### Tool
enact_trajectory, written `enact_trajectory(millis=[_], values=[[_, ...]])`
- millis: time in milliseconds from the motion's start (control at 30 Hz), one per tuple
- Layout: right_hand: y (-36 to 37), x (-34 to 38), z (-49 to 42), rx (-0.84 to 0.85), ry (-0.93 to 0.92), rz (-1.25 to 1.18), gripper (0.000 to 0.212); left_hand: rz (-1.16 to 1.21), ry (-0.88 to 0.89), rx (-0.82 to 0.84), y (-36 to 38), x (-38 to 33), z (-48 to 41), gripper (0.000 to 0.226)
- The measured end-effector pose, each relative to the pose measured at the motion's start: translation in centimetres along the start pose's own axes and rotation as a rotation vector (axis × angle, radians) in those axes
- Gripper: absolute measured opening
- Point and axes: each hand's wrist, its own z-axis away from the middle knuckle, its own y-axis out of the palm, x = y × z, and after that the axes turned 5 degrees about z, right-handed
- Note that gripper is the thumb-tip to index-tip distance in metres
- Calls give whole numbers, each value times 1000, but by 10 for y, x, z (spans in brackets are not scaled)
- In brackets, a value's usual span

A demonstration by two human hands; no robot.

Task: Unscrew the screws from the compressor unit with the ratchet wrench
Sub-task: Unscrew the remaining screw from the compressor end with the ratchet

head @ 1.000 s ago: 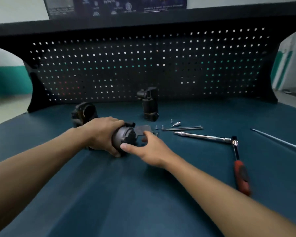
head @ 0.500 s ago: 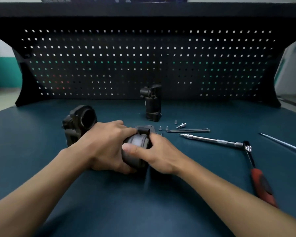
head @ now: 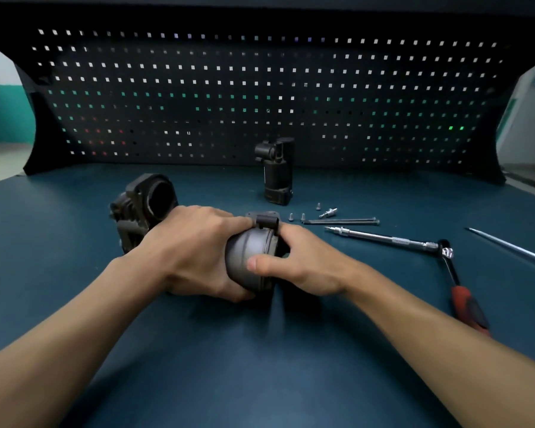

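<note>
1. A black housing with a round opening sits on the blue tabletop, partly hidden by the left hand.
2. The left hand curls round the left end of the compressor unit, a grey cylinder lying on its side (a black clip sits on top).
3. The right hand grips the unit's right end, with the thumb on the near side and the fingers wrapped over the far edge.
4. Further back, a black part stands upright before the pegboard.
5. Loose screws and two long bolts lie right of the unit.
6. The red-handled ratchet wrench lies untouched further right, near a thin rod.
</note>
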Motion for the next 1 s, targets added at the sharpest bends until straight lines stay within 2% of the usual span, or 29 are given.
enact_trajectory(millis=[167, 467, 700, 1000], values=[[-1, 1, 0, 2, 17, 18, 76, -9, -7, 27, 0, 0, -1, 80], [5, 10, 3, -121, 107, 24, 57, 95, -13, 6, -2, 5, 5, 93], [10, 11, 9, -93, 113, 32, 63, 38, 28, 23, -2, 4, 10, 94], [8, 0, 6, -55, 73, -12, 72, -4, 69, -32, 5, 5, 6, 86]])
